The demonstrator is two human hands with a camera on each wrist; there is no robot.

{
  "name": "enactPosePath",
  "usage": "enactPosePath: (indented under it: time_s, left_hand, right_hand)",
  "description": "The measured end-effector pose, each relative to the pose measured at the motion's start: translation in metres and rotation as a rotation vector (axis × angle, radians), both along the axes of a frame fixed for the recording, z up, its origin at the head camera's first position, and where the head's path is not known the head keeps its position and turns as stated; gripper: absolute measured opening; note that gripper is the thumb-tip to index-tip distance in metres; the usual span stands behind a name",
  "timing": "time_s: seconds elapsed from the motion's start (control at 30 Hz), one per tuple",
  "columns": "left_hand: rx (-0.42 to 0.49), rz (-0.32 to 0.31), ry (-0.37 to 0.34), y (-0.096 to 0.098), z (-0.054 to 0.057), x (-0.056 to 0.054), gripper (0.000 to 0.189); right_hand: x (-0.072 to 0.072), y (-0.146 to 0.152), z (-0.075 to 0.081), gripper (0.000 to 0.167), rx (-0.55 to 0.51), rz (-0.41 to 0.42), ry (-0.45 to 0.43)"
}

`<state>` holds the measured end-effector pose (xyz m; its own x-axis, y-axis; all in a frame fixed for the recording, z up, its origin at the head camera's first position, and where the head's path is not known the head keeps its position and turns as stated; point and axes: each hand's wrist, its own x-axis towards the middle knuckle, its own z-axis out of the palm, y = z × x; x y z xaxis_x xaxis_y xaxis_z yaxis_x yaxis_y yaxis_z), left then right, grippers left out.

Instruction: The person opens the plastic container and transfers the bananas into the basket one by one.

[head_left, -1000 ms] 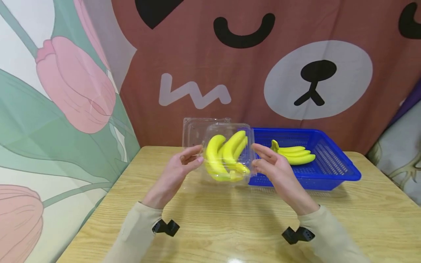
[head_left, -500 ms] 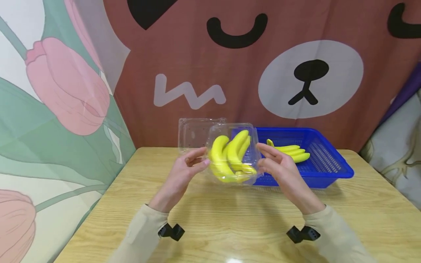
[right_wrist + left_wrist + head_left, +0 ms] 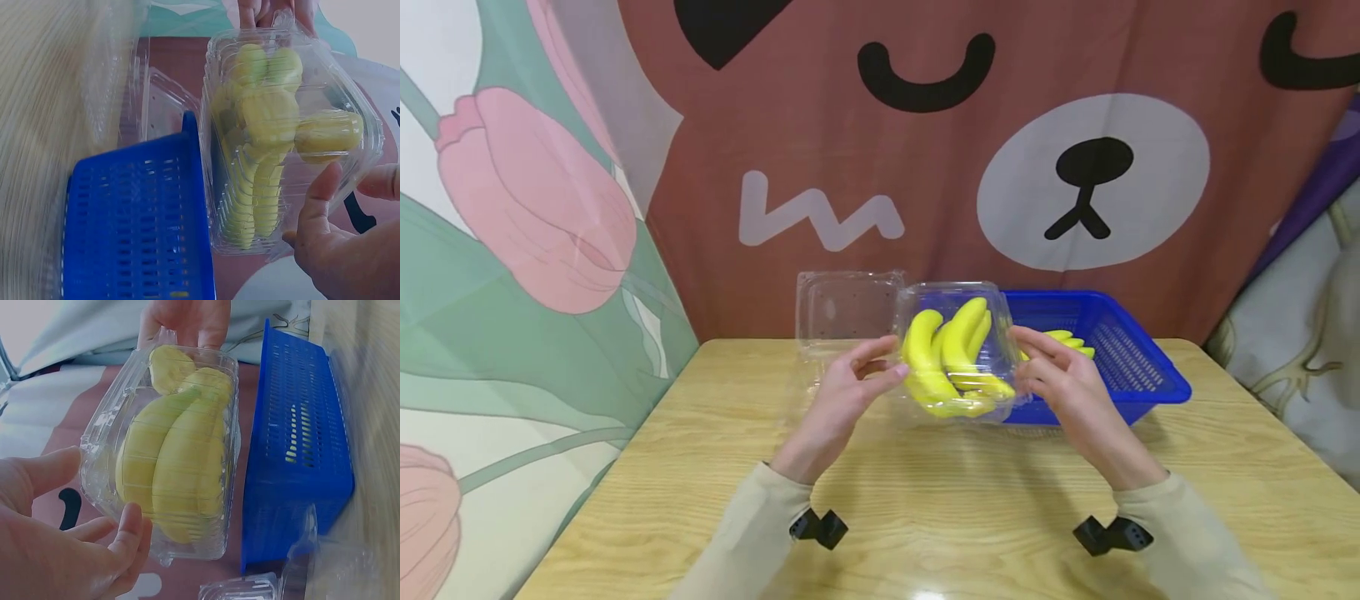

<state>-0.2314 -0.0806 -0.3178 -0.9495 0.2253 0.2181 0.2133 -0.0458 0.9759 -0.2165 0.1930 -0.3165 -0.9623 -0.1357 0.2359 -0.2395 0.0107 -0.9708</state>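
Between my two hands is a clear plastic clamshell box (image 3: 951, 292), closed, with yellow bananas (image 3: 925, 358) inside. It is held up, tilted, in front of the blue basket. My left hand (image 3: 853, 387) grips its left edge, the thumb near and the fingers farther back. On the opposite edge, my right hand (image 3: 1071, 392) holds it with the fingertips. The left wrist view shows the box (image 3: 181, 456) beside the basket's outer wall, and in the right wrist view banana ends press against the clear plastic (image 3: 250, 231).
A blue perforated basket (image 3: 1138, 350) stands at the back right of the wooden table (image 3: 940, 517), with more bananas (image 3: 1067, 337) in it. Another clear clamshell (image 3: 842, 304), lid raised, sits at the back left. A printed cloth (image 3: 805, 100) hangs close behind the table.
Both hands have moved right with the box, which now covers more of the basket and uncovers the clamshell behind. The head view has shifted slightly. Both hands keep their hold.
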Motion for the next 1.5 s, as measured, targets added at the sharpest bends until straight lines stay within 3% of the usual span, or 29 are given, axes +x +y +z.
enactPosePath:
  time_s: [0.33, 0.8, 1.17, 1.5]
  left_hand:
    - [-0.011, -0.013, -0.022, 0.013, 0.006, 0.001, 0.057]
    - [0.007, -0.025, -0.036, 0.026, 0.003, 0.001, 0.055]
    - [0.009, -0.025, -0.038, 0.025, 0.003, 0.003, 0.054]
    - [0.002, -0.084, -0.059, 0.015, 0.001, 0.008, 0.055]
  right_hand:
    - [0.001, 0.011, 0.002, 0.055, -0.043, -0.012, 0.009]
    - [0.003, 0.023, 0.0, 0.054, -0.054, -0.021, 0.012]
    - [0.005, 0.022, -0.001, 0.054, -0.039, -0.012, 0.002]
    - [0.014, 0.023, -0.005, 0.054, 0.027, 0.001, -0.012]
